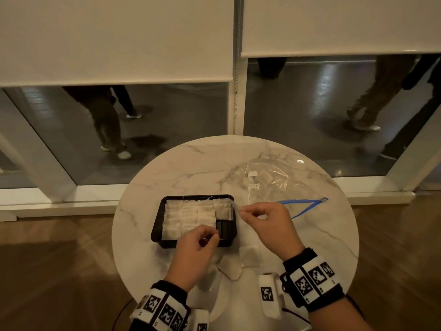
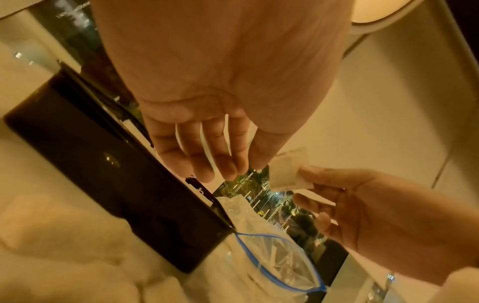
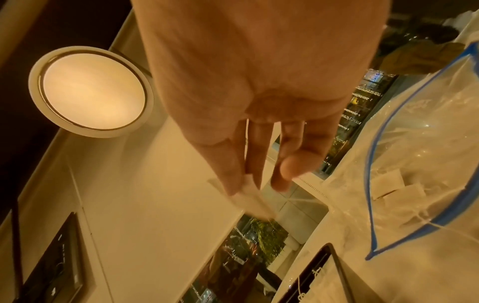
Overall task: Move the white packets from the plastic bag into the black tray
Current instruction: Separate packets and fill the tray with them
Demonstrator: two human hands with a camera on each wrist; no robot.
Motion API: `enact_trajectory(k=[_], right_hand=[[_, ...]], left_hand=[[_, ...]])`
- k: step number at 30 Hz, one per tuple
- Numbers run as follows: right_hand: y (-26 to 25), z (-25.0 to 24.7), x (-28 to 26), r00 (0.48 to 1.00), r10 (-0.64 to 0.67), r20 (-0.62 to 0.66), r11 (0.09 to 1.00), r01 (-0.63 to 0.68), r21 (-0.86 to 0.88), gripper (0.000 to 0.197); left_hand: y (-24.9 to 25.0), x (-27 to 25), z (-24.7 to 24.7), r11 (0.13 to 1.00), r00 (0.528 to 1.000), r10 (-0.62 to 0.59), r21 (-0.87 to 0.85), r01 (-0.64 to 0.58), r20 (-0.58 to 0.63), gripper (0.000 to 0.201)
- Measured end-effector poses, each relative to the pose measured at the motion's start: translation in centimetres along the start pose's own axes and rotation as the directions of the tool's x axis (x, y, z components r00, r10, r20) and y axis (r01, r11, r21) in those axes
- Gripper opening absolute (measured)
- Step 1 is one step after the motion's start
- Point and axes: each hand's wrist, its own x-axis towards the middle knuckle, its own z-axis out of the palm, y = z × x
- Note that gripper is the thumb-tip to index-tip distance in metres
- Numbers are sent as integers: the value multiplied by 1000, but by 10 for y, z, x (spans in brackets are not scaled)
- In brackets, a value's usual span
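Observation:
The black tray [image 1: 157, 225] [image 2: 103, 164] sits mid-table, most of it filled with several white packets [image 1: 188, 216]; its front right corner is bare. My right hand [image 1: 243, 211] [image 3: 249, 184] pinches one white packet [image 1: 235, 206] [image 2: 287, 170] [image 3: 249, 201] in the air over the tray's right rim. My left hand [image 1: 211, 236] [image 2: 233, 170] hovers at the tray's front edge, fingers drawn toward the thumb; whether it holds anything I cannot tell. The clear plastic bag [image 1: 269, 177] [image 3: 427, 164] with a blue zip lies open at the back right, packets [image 3: 388, 182] inside it.
Two loose white packets [image 1: 249, 255] [image 1: 230, 268] lie near the front edge of the round marble table [image 1: 167, 168], just behind my wrists. A glass wall with lowered blinds stands right behind the table. Wood floor surrounds it.

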Motion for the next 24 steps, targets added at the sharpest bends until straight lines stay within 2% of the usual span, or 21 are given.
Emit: enact_trajectory(k=[2,4,6,9,14,18,24], right_hand=[[4,7,7,996,21,90,999,-17,-48,14],[10,14,17,994,40,104,993,-28,-116,8],[13,21,28,989,52,139,982,-25,-188,6],[15,33,44,976,59,210,944,14,-328,7],[16,43,75,932,163,323,771,84,-632,22],[16,51,95,889,268,372,697,87,-711,25],[15,63,107,839,344,421,602,147,-785,28]], left_hand=[[-4,4,-4,973,997,71,220,-65,-21,12],[-11,7,-5,878,990,138,464,-121,-3,18],[-18,9,-6,802,991,133,585,-118,18,25],[-26,12,-4,770,995,92,631,-94,36,32],[-29,15,4,714,994,-15,697,-67,110,42],[-25,23,14,677,987,-106,736,-16,118,46],[-15,38,27,699,987,-94,715,-26,127,56]])
